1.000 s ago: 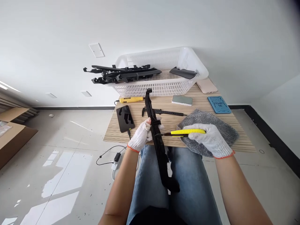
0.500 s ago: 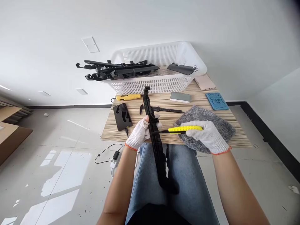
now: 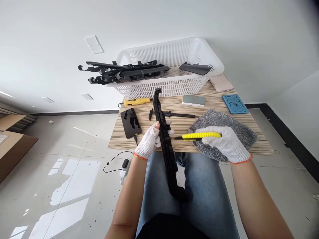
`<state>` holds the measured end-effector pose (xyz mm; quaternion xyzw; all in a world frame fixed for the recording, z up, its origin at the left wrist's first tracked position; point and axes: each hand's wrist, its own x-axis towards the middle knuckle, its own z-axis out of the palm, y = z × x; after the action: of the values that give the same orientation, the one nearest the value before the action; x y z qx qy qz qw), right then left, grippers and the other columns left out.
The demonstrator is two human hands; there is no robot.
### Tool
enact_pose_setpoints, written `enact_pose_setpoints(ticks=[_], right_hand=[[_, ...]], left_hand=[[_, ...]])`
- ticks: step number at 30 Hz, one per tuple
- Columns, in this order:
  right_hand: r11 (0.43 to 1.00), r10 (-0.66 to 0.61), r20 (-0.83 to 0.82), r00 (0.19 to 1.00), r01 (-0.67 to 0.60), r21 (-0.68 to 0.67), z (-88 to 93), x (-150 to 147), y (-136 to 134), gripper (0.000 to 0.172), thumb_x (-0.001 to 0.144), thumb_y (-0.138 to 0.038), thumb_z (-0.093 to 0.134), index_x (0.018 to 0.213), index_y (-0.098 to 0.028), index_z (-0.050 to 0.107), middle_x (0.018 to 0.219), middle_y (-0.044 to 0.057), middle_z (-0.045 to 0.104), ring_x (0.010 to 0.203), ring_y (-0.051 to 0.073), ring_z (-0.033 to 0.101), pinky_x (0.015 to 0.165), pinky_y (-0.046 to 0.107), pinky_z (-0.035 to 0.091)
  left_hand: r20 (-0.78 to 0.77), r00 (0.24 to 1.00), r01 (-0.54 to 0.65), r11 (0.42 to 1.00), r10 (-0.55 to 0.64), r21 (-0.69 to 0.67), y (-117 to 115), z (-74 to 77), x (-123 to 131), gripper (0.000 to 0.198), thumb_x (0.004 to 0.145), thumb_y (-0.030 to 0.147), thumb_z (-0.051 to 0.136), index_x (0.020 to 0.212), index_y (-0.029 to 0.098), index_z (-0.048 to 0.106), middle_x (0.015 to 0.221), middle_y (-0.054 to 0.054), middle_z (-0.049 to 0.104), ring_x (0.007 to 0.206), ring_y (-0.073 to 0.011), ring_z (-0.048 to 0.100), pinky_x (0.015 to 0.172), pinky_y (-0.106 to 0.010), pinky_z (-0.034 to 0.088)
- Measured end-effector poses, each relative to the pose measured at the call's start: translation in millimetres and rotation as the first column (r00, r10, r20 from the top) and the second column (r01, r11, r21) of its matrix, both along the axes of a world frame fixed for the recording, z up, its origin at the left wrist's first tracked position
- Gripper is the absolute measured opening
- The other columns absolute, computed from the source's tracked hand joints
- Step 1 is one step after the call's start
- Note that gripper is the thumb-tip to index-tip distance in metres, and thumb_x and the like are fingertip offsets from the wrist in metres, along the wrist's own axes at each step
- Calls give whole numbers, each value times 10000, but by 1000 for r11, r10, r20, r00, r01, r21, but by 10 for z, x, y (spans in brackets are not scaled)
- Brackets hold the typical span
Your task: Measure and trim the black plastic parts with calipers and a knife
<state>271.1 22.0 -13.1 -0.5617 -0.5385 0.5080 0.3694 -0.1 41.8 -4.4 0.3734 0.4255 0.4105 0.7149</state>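
Note:
My left hand (image 3: 150, 141), in a white glove with bare fingertips, is closed round a long black plastic part (image 3: 167, 149). The part slants from above the table down over my lap. My right hand (image 3: 225, 142), gloved too, grips a yellow utility knife (image 3: 201, 135). Its dark blade end points left toward the part, with a small gap between them. Under the right hand lies a grey cloth (image 3: 239, 132). Behind the part a black caliper (image 3: 180, 115) rests on the table.
A white basket (image 3: 159, 89) with several black parts (image 3: 139, 71) stands at the back of the striped table (image 3: 119, 139). Around the table lie a yellow tool (image 3: 138, 101), a black phone (image 3: 131, 122), a grey block (image 3: 193, 100), a blue item (image 3: 234, 104) and a pink item (image 3: 221, 83).
My right hand has moved right with the knife, so the blade end no longer reaches the black part. My left hand keeps its hold. The view has shifted slightly.

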Motion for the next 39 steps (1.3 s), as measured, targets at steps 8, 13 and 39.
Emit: enact_pose_setpoints(ticks=[8, 13, 39], right_hand=[[999, -42, 9, 999, 43, -7, 44, -20, -10, 450, 553, -544, 946, 881, -245, 874, 909, 101, 827, 746, 274, 721, 669, 400, 617], [997, -74, -11, 997, 74, 5, 32, 9, -18, 487, 613, -596, 920, 936, -234, 874, 876, 108, 819, 667, 236, 691, 632, 381, 603], [1000, 10, -19, 1000, -10, -11, 98, -5, -22, 411, 552, -513, 935, 869, -257, 882, 954, 81, 839, 816, 276, 756, 744, 378, 629]], left_hand=[[-9, 1000, 18, 998, -17, 65, 3, -24, -10, 803, 791, 790, 734, 1252, 133, 703, 815, -72, 769, 410, -12, 189, 357, -180, 131], [-17, 1000, -2, 998, 3, 58, -5, -27, -10, 760, 797, 781, 743, 1197, 135, 724, 553, 52, 568, 409, -36, 178, 362, -188, 139], [-8, 1000, -18, 998, 19, 55, -8, 38, 11, 801, 722, 816, 777, 1145, 138, 733, 762, -71, 768, 435, -18, 158, 383, -194, 126]])
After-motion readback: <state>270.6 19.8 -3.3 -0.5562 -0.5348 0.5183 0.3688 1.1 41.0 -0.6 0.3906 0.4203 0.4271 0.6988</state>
